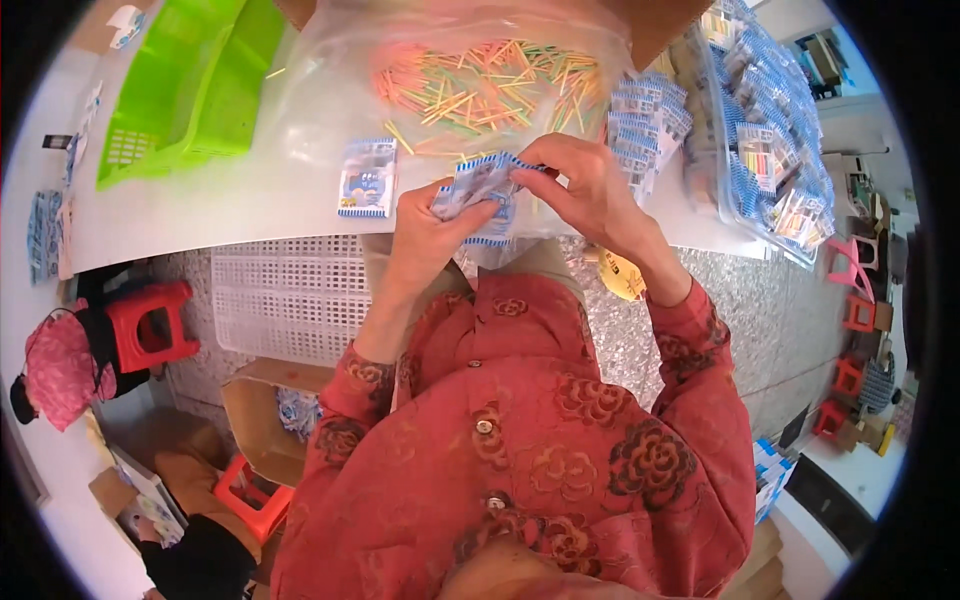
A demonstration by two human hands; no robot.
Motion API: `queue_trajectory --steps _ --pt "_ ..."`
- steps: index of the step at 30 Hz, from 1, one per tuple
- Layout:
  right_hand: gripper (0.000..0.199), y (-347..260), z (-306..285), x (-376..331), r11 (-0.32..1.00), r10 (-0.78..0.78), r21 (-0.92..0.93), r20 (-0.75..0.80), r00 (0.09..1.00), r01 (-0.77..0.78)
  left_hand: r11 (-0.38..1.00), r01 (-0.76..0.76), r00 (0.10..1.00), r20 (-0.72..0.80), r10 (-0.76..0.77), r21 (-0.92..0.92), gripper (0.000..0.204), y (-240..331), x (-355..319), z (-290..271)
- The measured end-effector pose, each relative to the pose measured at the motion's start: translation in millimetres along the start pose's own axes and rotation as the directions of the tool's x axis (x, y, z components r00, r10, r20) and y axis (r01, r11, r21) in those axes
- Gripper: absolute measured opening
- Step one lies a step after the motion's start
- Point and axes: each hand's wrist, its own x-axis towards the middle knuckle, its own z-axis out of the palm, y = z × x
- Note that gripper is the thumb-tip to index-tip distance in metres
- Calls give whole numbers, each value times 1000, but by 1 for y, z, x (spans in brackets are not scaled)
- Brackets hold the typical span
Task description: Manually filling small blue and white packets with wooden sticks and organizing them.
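Observation:
Over the table's near edge, both hands are on a small blue-and-white plastic packet (478, 184) with striped edges. My left hand (425, 232) grips its left side, thumb lying across the front. At the top right corner of the packet, my right hand (588, 192) pinches the striped edge between thumb and fingertips. Just beyond the hands, a heap of thin pink, yellow and green sticks (490, 95) lies on clear plastic sheeting (320, 100). A similar flat packet (367, 180) rests on the table left of my left hand. More packets (645, 125) lie overlapping to the right.
A bright green basket (225, 100) stands at the far left of the white table (140, 225). At the right, a clear bin (705, 170) is piled with packets. Below are a white crate (290, 295), a cardboard box (255, 440) and red stools (150, 320). Other people are at the left.

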Motion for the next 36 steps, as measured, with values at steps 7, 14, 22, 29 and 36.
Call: queue_trajectory --steps 7,14,22,29,36 --pt "22 -8 4 4 984 80 161 2 997 -80 1000 -25 998 -49 25 5 18 -9 0 -5" --pt "26 -19 -1 0 994 -105 -43 -160 982 99 995 -44 994 -104 35 -87 17 -5 0 1" --pt "17 -27 9 -12 977 -168 -131 -2 986 166 991 -128 988 -78 131 32 13 -13 -4 3" --pt "13 -29 16 2 954 -248 -167 26 968 249 995 -86 988 -133 80 -41 12 -12 -15 3" --pt "12 -3 28 46 970 43 241 -71 997 -24 980 -158 937 -330 111 -120 24 -14 -22 -31"
